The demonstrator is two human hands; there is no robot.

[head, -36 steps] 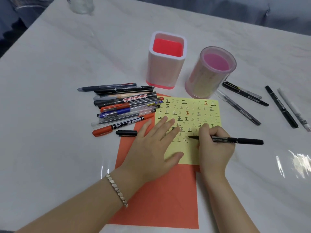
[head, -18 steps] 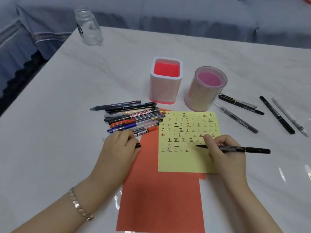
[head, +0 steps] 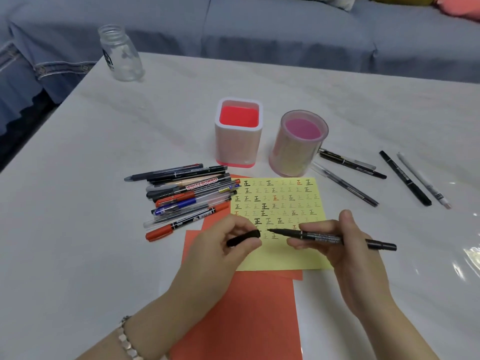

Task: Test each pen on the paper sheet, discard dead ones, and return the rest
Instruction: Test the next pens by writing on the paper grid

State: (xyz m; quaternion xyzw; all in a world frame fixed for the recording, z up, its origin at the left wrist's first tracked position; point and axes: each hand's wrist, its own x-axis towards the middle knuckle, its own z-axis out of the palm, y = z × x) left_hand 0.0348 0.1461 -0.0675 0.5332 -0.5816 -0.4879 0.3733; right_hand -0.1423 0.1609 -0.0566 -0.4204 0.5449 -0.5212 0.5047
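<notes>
My right hand (head: 340,245) grips an uncapped black pen (head: 324,237), held level just above the yellow paper sheet (head: 285,255), tip pointing left. My left hand (head: 220,248) pinches the pen's black cap (head: 244,237), its open end a short gap from the tip. The sheet is covered with rows of small test marks and lies on orange paper (head: 246,313). A pile of several pens (head: 189,196) lies left of the sheet. Several more pens (head: 363,178) lie to the right.
A square white holder with red inside (head: 239,141) and a round clear pink holder (head: 296,149) stand behind the sheet. A glass jar (head: 120,53) sits at the table's far left corner. A blue sofa runs behind the table.
My left hand left the sheet, picked the black cap up from beside the pen pile and brought it toward the tip. My right hand lifted the pen off the paper.
</notes>
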